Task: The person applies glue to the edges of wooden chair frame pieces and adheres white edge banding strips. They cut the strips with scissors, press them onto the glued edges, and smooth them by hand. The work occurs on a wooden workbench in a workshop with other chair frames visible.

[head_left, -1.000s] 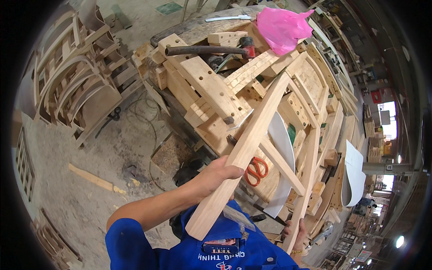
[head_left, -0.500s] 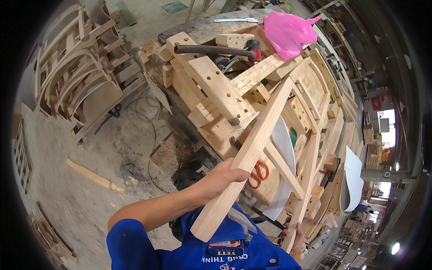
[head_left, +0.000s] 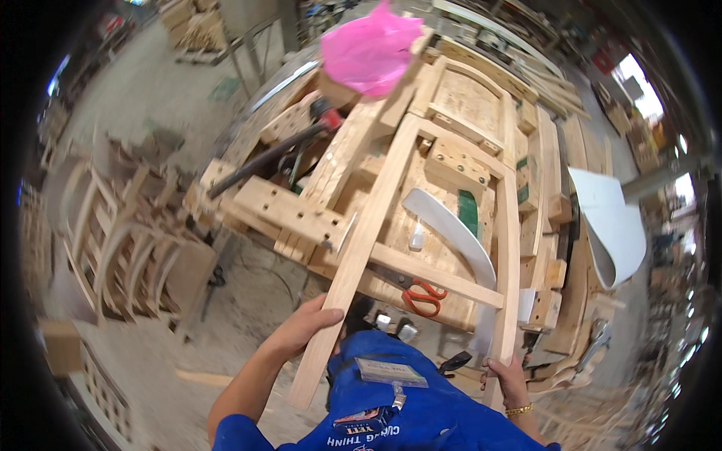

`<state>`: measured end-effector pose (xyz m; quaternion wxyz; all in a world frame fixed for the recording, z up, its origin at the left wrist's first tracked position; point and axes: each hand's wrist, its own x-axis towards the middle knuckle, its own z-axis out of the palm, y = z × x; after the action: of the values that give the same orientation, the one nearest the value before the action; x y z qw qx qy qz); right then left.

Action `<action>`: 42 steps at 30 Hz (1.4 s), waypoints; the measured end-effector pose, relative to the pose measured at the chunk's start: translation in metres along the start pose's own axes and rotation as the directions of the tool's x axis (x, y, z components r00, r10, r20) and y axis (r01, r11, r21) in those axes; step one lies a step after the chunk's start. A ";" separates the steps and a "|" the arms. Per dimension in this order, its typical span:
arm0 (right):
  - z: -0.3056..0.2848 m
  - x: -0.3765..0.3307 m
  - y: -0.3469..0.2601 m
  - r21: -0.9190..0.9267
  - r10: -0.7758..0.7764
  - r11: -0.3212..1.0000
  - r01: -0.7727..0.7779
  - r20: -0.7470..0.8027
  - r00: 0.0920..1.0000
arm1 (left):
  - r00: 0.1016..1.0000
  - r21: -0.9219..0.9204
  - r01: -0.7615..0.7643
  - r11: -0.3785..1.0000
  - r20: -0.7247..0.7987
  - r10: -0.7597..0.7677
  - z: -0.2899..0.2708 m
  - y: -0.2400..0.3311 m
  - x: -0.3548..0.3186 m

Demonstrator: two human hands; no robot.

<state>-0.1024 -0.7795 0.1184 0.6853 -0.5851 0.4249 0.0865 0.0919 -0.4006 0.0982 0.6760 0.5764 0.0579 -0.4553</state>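
Note:
A pale wooden chair frame (head_left: 363, 246) spans the view, its legs toward me and its curved back part at the far end over the bench. My left hand (head_left: 310, 325) is closed round the left leg near its lower end. Round the end of the right leg, my right hand (head_left: 507, 379) is closed too. A crossbar joins the two legs. Under the frame lie orange-handled scissors (head_left: 423, 296), a curved white sheet strip (head_left: 456, 230) and a small white piece (head_left: 416, 236) on the wooden jig (head_left: 457, 165).
A pink plastic bag (head_left: 370, 49) and a red-headed mallet (head_left: 326, 114) lie at the bench's far left. Curved wooden parts (head_left: 128, 233) are stacked on the floor at left. A bent white sheet (head_left: 611, 225) and a metal clamp (head_left: 596, 344) are at right.
My view has turned, so the bench appears rotated and shifted left. The chair frame has swung round with both hands still holding its legs.

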 end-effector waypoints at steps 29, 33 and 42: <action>0.021 0.002 -0.011 -0.729 0.189 0.586 -0.354 -0.302 0.934 | 0.733 0.932 -0.200 -0.303 0.348 0.584 -0.009 0.349 0.577; 0.021 0.009 -0.015 -0.727 0.251 0.509 -0.460 -0.386 0.888 | 0.867 0.992 -0.085 -0.097 0.122 0.484 -0.007 0.350 0.586; 0.024 0.014 -0.037 -0.473 0.363 0.673 -0.569 -0.459 0.811 | 0.883 0.990 0.140 -0.032 -0.111 0.456 0.022 0.363 0.586</action>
<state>-0.0591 -0.7754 0.1347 0.3420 -0.6434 0.6203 0.2905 0.6691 -0.7687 0.0160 0.0821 0.9638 -0.2104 -0.1414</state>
